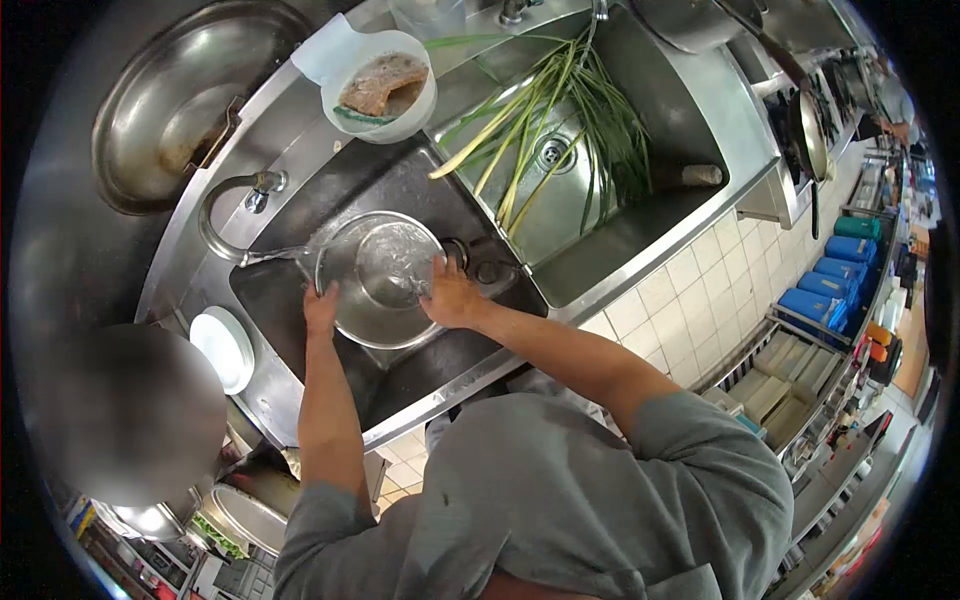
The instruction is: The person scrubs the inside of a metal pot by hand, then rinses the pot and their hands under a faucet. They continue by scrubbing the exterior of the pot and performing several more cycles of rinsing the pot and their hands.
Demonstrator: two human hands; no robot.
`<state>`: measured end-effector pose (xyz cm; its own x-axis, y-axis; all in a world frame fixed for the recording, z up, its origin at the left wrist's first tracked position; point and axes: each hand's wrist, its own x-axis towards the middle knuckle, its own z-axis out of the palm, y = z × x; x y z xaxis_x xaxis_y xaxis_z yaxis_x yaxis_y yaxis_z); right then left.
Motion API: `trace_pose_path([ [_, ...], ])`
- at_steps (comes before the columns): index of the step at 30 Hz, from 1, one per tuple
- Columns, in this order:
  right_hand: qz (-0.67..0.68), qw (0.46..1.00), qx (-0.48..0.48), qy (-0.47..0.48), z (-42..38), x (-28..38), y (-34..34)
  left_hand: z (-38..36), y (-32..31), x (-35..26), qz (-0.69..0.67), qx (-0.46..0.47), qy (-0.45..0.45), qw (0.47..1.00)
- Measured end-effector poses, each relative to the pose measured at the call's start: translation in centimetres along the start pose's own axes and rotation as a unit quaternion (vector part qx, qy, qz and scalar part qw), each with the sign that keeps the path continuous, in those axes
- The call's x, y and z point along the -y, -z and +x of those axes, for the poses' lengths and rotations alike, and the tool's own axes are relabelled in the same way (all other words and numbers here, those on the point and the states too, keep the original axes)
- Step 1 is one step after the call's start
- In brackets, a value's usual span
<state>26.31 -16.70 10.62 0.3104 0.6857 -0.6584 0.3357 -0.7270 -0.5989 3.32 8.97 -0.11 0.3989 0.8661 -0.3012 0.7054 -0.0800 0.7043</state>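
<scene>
A round metal bowl [388,322] with water in it sits in the dark left sink basin [400,385]. My left hand [321,308] grips the bowl's left rim, its fingers curled over the edge. Across the bowl, my right hand [452,296] lies on the right rim with its fingers spread over the inside. Water runs from the curved faucet [215,235] toward the bowl's upper left side. Long green stalks [560,120] lie in the right basin [580,268], some hanging over the divider.
A translucent container [412,118] with brownish contents stands behind the basins. White plates [222,350] are on the counter at left. A large metal pan [140,100] is at upper left; pans [808,135] hang off the right end. Blue bins [835,285] stand on a far-right shelf.
</scene>
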Motion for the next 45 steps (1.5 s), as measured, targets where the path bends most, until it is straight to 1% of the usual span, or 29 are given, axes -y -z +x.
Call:
trace_pose_path([
  [1,0.003,1.0,0.003,-0.002,-0.3,-0.4,0.1,-1.7,-0.1,0.4,0.025,0.017,-0.002,1.0],
  [3,0.022,0.988,0.151,-0.022,-0.8,-1.4,0.7,-1.3,-1.0,1.0,-0.042,-0.005,0.039,0.998],
  [5,0.032,0.987,0.153,-0.027,-0.7,-2.9,0.0,0.3,-2.9,4.4,-0.213,-0.057,0.091,0.971],
  [6,0.043,0.987,0.155,-0.025,-0.4,-3.4,-0.8,1.6,-3.9,5.9,-0.161,-0.062,0.1,0.98],
  [8,0.062,0.995,-0.002,0.078,0.7,-4.6,-2.2,2.9,-3.1,4.1,-0.015,-0.083,0.096,0.992],
  [10,0.037,0.987,-0.151,0.042,2.6,-5.1,-3.8,2.1,-2.2,-3.4,0.071,-0.087,0.063,0.992],
  [11,0.035,0.987,-0.147,0.051,3.6,-5.4,-4.2,1.4,-0.8,-5.7,0.069,-0.087,0.053,0.992],
  [12,0.138,0.978,-0.155,0.001,4.6,-5.6,-4.2,0.7,0.5,-8.0,0.067,-0.086,0.043,0.993],
  [13,0.189,0.969,-0.158,-0.021,5.1,-5.3,-3.8,-0.1,2.1,-9.9,-0.175,-0.044,0.144,0.973],
  [14,0.239,0.956,-0.163,-0.043,5.5,-5.0,-3.3,-1.0,3.4,-12.3,-0.405,0.004,0.23,0.885],
  [15,0.285,0.952,-0.052,-0.105,5.8,-4.7,-2.8,-3.8,3.2,-15.9,-0.426,-0.04,0.204,0.881],
  [17,0.33,0.929,0.055,-0.161,6.5,-4.4,-3.0,-8.6,3.3,-19.8,-0.433,-0.03,0.182,0.882],
  [20,0.405,0.888,0.09,-0.198,8.0,-4.7,-9.0,-12.9,2.3,-24.9,-0.486,0.007,0.158,0.859],
  [21,0.404,0.874,0.186,-0.195,8.2,-4.4,-10.1,-13.9,2.1,-26.3,-0.52,0.027,0.137,0.843],
  [26,0.381,0.814,0.419,-0.132,9.4,-3.3,-12.8,-15.3,-0.2,-31.9,-0.471,0.007,0.127,0.873],
  [28,0.367,0.793,0.479,-0.083,9.6,-3.3,-13.4,-15.9,-0.9,-32.2,-0.479,0.012,0.14,0.866],
  [30,0.358,0.793,0.491,-0.038,10.5,-3.6,-13.6,-16.5,-0.3,-31.9,-0.476,0.02,0.122,0.871],
  [32,0.366,0.829,0.422,-0.038,12.2,-4.7,-13.7,-17.0,1.1,-30.9,-0.491,0.033,0.039,0.869],
  [33,0.383,0.85,0.356,-0.058,13.3,-5.5,-13.2,-17.1,2.9,-30.3,-0.464,-0.002,0.047,0.885],
  [34,0.406,0.872,0.261,-0.081,14.6,-5.9,-12.5,-17.3,5.1,-29.8,-0.503,-0.028,0.046,0.863],
  [36,0.454,0.886,0.05,-0.086,21.1,-8.8,-12.7,-15.8,9.0,-23.5,-0.555,-0.064,0.087,0.825],
  [37,0.309,0.949,-0.055,-0.041,16.7,-3.5,-7.2,-15.3,8.9,-18.6,-0.556,-0.071,0.085,0.824],
  [38,0.139,0.975,-0.169,-0.033,11.3,2.8,-0.7,-14.7,8.0,-12.8,-0.54,-0.092,0.115,0.829],
  [39,0.094,0.979,-0.179,-0.008,11.2,4.2,0.3,-15.0,7.4,-9.3,-0.524,-0.114,0.147,0.831],
  [40,0.049,0.98,-0.191,0.015,11.3,5.6,1.3,-16.3,6.2,-8.8,-0.478,-0.092,0.245,0.838],
  [41,-0.035,0.974,-0.216,0.062,12.1,6.7,1.9,-17.4,4.9,-6.8,-0.5,0.002,0.246,0.83],
  [42,-0.041,0.974,-0.211,0.07,12.5,7.5,2.3,-17.5,1.3,-2.1,-0.47,0.008,0.295,0.832],
  [44,-0.127,0.971,-0.153,0.136,13.6,8.2,2.8,-18.0,-2.7,0.3,-0.469,0.112,0.359,0.799],
  [45,-0.137,0.97,-0.144,0.14,14.2,8.5,2.6,-18.4,-3.5,-0.9,-0.434,0.139,0.412,0.789],
])
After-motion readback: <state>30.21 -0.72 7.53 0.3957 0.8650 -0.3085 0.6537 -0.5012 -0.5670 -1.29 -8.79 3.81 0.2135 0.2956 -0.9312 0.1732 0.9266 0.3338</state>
